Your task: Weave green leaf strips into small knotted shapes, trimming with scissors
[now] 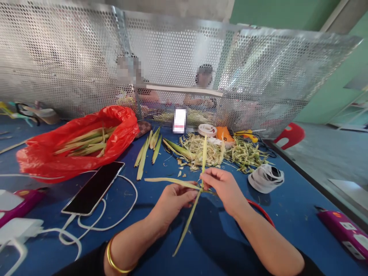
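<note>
Crossed strips of pale green leaf point(188, 216) are pinched between my two hands above the blue table. My left hand point(178, 197) grips them near the crossing, thumb on top. Just right of it, my right hand point(220, 186) pinches the strip point(204, 153) that points away from me. One strip end reaches out to the left and another hangs down toward me. The exact crossing is partly covered by my fingertips. Beyond my hands lie a heap of shredded leaf fibres point(204, 151) and several loose leaf pieces point(146, 153).
A red plastic bag point(120, 119) of leaves, a phone point(94, 188) and white cables lie left. To the right are a white roll point(266, 178) and a purple power strip point(342, 230). A perforated metal screen point(178, 46) stands at the back, people behind it.
</note>
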Demonstrator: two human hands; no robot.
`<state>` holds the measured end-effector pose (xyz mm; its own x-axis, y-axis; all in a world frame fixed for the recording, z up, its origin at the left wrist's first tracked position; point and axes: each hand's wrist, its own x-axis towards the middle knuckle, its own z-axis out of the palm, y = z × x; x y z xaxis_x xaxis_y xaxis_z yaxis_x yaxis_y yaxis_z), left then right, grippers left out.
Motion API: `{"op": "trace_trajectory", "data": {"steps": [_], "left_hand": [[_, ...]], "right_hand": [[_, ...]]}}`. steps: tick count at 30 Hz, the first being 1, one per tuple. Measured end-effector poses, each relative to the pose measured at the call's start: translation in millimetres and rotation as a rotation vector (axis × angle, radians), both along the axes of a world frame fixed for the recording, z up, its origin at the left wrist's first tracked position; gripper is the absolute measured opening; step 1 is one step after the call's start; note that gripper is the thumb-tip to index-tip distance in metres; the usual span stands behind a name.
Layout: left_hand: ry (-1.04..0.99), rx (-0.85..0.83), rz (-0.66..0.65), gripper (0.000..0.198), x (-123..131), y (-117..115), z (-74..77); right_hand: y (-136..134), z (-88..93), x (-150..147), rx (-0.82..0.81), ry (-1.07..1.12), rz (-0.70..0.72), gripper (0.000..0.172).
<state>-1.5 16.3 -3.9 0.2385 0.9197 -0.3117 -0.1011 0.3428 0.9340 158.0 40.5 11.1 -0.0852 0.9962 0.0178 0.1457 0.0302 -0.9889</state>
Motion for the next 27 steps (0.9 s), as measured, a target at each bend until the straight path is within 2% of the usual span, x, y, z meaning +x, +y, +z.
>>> {"op": "trace_trajectory", "data": {"steps": [2, 5, 7, 9, 10, 12, 13, 14, 16, 19, 22, 25, 27], "left_hand": [[0.025, 0.04, 0.218, 0.045, -6.7, 7.0, -0.3], [0.111, 0.176, 0.586, 0.049, -19.6, 16.4, 0.2], [0.194, 0.304, 0.702, 0.054, -25.7, 18.0, 3.7], [0.354, 0.57, 0.746, 0.049, -27.3, 15.1, 9.8], [0.469, 0.73, 0.657, 0.044, -26.2, 12.4, 13.0], [0.633, 0.941, 0.288, 0.027, -21.4, 5.9, 17.9], [0.667, 0.947, 0.102, 0.022, -18.3, 2.8, 18.8], [0.67, 0.905, -0.02, 0.018, -15.2, 0.2, 18.7], [0.631, 0.769, -0.132, 0.016, -10.2, -3.1, 16.0], [0.561, 0.627, -0.145, 0.024, -7.7, -3.3, 11.1], [0.427, 0.452, -0.108, 0.028, -10.4, 0.8, 10.6], [0.221, 0.182, -0.021, 0.025, -15.4, 6.4, 13.8], [0.097, 0.037, 0.018, 0.024, -18.4, 9.0, 15.5]], "right_hand": [[1.5, 4.4, 6.0, 0.004, 0.059, -0.038, 0.023], [4.6, 8.8, 14.6, -0.001, 0.057, -0.049, 0.024], [5.6, 9.5, 16.9, 0.002, -0.003, -0.035, 0.025], [4.7, 9.2, 15.3, 0.011, -0.074, -0.023, 0.025], [3.3, 8.8, 13.1, 0.016, -0.101, -0.009, 0.025], [-0.9, 8.3, 6.7, 0.038, -0.139, 0.034, 0.022], [-3.6, 8.1, 2.9, 0.069, -0.153, 0.056, 0.021], [-6.4, 8.0, -1.1, 0.11, -0.171, 0.076, 0.019], [-12.0, 7.6, -8.5, 0.209, -0.212, 0.103, 0.015], [-17.0, 6.3, -14.3, 0.346, -0.248, 0.126, 0.016], [-15.5, 3.8, -10.3, 0.374, -0.321, 0.151, 0.008], [-9.8, 1.4, 0.4, 0.353, -0.497, 0.216, 0.02], [-6.5, 0.7, 6.6, 0.421, -0.64, 0.267, 0.014]]}}
